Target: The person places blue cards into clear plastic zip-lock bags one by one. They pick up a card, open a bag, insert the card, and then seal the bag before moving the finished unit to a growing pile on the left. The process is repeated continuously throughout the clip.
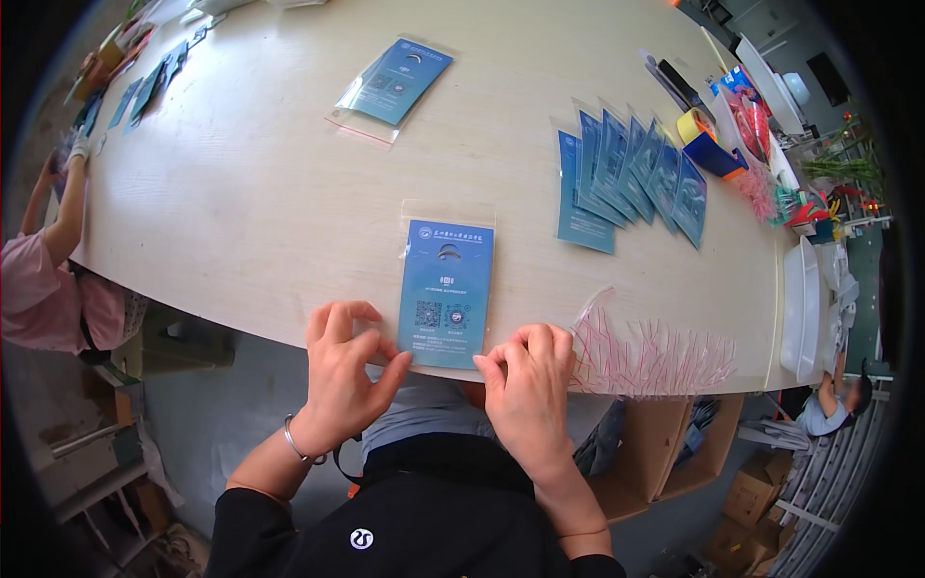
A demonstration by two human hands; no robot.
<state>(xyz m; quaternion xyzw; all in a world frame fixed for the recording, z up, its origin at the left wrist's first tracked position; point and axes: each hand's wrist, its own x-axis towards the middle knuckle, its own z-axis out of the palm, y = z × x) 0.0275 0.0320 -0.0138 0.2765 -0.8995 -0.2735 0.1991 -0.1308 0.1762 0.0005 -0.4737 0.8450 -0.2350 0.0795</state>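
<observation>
A blue printed card in a clear plastic sleeve (449, 279) lies upright before me at the table's near edge. My left hand (352, 361) pinches its lower left corner between thumb and forefinger, the other fingers curled. At the lower right corner, my right hand (530, 385) grips the edge with thumb and bent fingers. The sleeve's clear top margin reaches past the card. Farther off lies another sleeved blue card (400, 82), tilted, with a red line along its lower flap. Several sleeved cards (617, 164) overlap in a fan to the right.
Thin clear strips with red lines (655, 361) are heaped by my right hand. A tape dispenser (708, 144), scissors (679, 87) and a white tray (802, 308) line the right side. Cardboard boxes (636, 453) stand below. At left, a person in pink (48, 279) handles more cards (154, 87).
</observation>
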